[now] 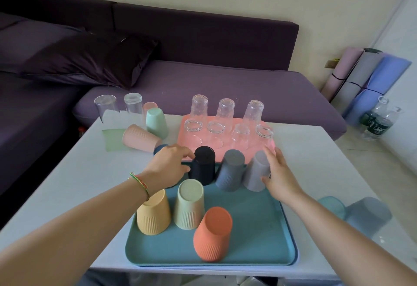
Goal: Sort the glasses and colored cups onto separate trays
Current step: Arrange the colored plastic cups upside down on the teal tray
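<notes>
A teal tray (259, 236) at the table's near edge bears upturned colored cups: yellow (153, 215), pale green (189, 204), orange (213, 233), black (203, 166), slate grey (231, 170) and light grey (257, 171). My left hand (168, 165) pinches the black cup's left side between thumb and fingers. My right hand (278, 172) lies with straight fingers against the light grey cup's right side. Behind stands a pink tray (184, 143) with several upturned glasses (198, 107). Two clear glasses (106, 107), a mint cup (156, 123) and a pink cup (141, 137) on its side are off the trays, back left.
A teal cup (331, 206) and a grey-blue cup (367, 215) lie on the white table (316, 154) at the right. A purple sofa (225, 82) runs behind the table. Rolled mats (365, 78) and water bottles (376, 121) stand on the floor, far right.
</notes>
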